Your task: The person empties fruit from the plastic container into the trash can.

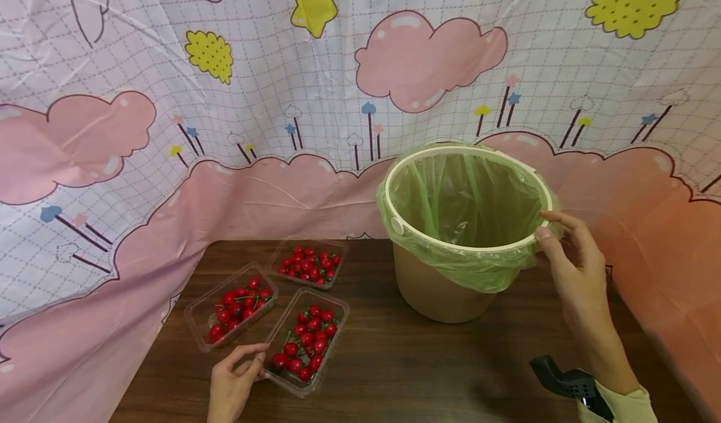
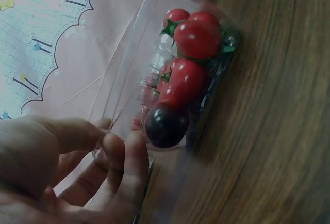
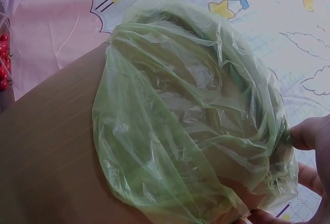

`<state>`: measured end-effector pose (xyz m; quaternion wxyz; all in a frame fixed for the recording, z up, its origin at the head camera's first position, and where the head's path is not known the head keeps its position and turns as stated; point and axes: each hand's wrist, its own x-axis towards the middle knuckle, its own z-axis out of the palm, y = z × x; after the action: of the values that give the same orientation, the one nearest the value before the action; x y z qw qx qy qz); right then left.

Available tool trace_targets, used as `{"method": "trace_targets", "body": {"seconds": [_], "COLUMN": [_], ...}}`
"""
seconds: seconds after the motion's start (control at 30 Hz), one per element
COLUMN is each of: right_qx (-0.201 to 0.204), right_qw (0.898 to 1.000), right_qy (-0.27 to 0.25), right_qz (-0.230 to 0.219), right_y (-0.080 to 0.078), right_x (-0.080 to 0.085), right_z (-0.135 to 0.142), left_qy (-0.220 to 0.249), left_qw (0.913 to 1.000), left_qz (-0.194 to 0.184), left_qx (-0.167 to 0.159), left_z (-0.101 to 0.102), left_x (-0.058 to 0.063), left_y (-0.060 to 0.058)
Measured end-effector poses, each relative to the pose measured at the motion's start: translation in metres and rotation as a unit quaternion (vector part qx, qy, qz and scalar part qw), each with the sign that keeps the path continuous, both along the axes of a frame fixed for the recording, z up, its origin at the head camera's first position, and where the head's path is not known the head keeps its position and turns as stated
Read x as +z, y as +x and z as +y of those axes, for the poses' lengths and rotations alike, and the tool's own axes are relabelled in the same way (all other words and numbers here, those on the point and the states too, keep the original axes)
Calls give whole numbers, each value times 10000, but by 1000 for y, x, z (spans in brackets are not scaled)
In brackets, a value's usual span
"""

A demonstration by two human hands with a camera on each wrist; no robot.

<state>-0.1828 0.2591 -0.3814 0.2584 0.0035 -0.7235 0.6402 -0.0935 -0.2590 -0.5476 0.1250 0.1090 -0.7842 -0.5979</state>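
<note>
My left hand (image 1: 236, 376) pinches the near-left corner of a clear plastic punnet (image 1: 274, 378) between thumb and fingers. Inside lie several red cherry tomatoes (image 1: 306, 337) with green tops; in the left wrist view one dark fruit (image 2: 166, 126) shows at the near end. On the other side, my right hand (image 1: 582, 266) grips the rim of a trash can (image 1: 445, 291), thumb and forefinger at its right edge. A green trash bag (image 3: 149, 136) lines the can and folds over its outside. In the right wrist view the can's opening is hidden behind the bag.
Two more clear punnets of red cherry tomatoes, a left one (image 1: 194, 320) and a back one (image 1: 338, 248), sit beside the first on the dark wooden table (image 1: 383, 373). A patterned cloth (image 1: 270, 129) hangs behind and along both sides.
</note>
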Motion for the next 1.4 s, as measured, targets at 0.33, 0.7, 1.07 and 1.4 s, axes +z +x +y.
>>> {"method": "trace_targets", "body": {"seconds": [0.33,0.7,1.07,1.4], "right_qx": [305,427,218,451], "right_qw": [9983,9984,9996,9969], "right_qy": [-482,-364,-171,-647], "right_qz": [78,122,-23,4], "right_y": [1,2,2,1], "right_x": [0,-2,-1,1], "right_z": [-1,-1,0,1], "left_qy": [200,157,-378,-207], "left_qw": [9991,9997,9940,9896], "left_qz": [-203,-6,1016,1416], "left_qx": [-319,-177,-163,-148], "left_z": [4,4,8,14], "left_x": [0,-2,14,42], "left_y": [2,0,-7,-13]}}
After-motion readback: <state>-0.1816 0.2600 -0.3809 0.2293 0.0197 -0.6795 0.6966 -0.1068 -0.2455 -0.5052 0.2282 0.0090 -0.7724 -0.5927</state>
